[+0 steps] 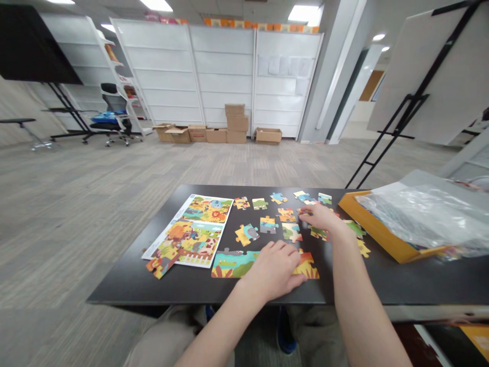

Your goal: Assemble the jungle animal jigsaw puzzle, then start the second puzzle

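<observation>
A joined strip of puzzle pieces (231, 265) lies along the near side of the black table (153, 285). My left hand (277, 267) rests over the strip's right part, palm down, its fingers curved and side by side; what is under them is hidden. Farther right, my right hand (319, 216) reaches to a piece at the right of the scattered ones, its fingertips pressed together on it. Loose pieces lie beyond the strip, among them a grey-and-yellow one (247, 234) and a blue one (278, 198). A picture sheet (194, 229) is at the left, with a lion piece (158, 266) on its near corner.
An open yellow box (385, 232) with clear plastic wrapping (428, 209) takes up the table's right side. Beyond the table are cardboard boxes (237, 124), white shelves (221, 71), an office chair (110, 114) and a board on a black stand (405, 117).
</observation>
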The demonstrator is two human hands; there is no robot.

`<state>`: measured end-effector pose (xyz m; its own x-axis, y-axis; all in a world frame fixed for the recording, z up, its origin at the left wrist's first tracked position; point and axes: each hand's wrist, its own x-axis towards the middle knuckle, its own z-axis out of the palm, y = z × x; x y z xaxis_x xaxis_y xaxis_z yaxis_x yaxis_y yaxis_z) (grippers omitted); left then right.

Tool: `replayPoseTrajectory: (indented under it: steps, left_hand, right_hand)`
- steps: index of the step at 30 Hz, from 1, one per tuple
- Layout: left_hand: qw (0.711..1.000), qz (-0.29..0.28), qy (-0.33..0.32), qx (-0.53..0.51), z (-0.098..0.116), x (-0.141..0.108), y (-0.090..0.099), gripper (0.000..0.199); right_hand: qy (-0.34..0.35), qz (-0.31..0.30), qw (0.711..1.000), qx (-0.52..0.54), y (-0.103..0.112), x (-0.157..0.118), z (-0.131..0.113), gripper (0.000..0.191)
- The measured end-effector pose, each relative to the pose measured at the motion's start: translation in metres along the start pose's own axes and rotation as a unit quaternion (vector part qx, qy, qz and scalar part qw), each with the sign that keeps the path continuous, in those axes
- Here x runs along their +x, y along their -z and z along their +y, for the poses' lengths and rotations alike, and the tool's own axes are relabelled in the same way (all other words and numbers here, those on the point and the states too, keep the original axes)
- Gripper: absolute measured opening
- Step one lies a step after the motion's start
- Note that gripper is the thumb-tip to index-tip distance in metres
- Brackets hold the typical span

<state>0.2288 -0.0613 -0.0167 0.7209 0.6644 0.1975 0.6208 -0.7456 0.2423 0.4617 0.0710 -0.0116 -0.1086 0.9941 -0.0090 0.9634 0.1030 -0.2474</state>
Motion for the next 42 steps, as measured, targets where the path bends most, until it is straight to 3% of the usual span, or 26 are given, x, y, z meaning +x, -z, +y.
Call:
replayPoseTrajectory:
  steps: [3, 9, 13, 18, 25, 28, 31, 37, 42]
  left_hand:
    - [1.0, -0.002, 0.005, -0.009, 0.001, -0.001, 0.002, 0.028]
    - [1.0, -0.004, 0.006, -0.027, -0.001, 0.0, 0.004, 0.027]
    - [0.999, -0.011, 0.007, -0.036, -0.002, 0.005, 0.006, 0.027]
    - [0.998, -0.014, 0.017, -0.051, -0.002, 0.007, 0.008, 0.026]
    - [0.997, -0.013, 0.013, -0.078, -0.005, 0.004, 0.008, 0.026]
    - [0.996, -0.009, 0.016, -0.083, -0.007, 0.003, 0.006, 0.024]
    - [0.996, -0.004, 0.015, -0.092, -0.008, 0.001, 0.004, 0.023]
    - [0.994, 0.005, 0.014, -0.108, -0.009, -0.001, 0.002, 0.022]
    - [0.994, 0.014, 0.0, -0.111, -0.01, -0.005, -0.002, 0.021]
  right_hand:
    - [-0.006, 0.017, 1.0, 0.001, -0.003, 0.001, 0.0, 0.025]
    - [-0.053, 0.061, 0.996, 0.038, -0.008, 0.006, 0.008, 0.046]
    - [-0.055, 0.087, 0.989, 0.104, 0.002, 0.001, 0.011, 0.028]
    - [-0.12, 0.177, 0.971, 0.107, 0.015, -0.018, 0.029, 0.035]
    - [-0.156, 0.154, 0.974, 0.059, 0.01, -0.033, 0.065, 0.032]
    - [-0.108, 0.138, 0.982, 0.064, 0.009, -0.025, 0.058, 0.029]
    - [-0.088, 0.105, 0.99, 0.042, 0.006, -0.018, 0.034, 0.027]
    - [-0.112, 0.098, 0.987, -0.057, -0.001, -0.017, -0.004, 0.06]
    - [-0.11, 0.095, 0.989, -0.038, -0.005, -0.014, 0.001, 0.044]
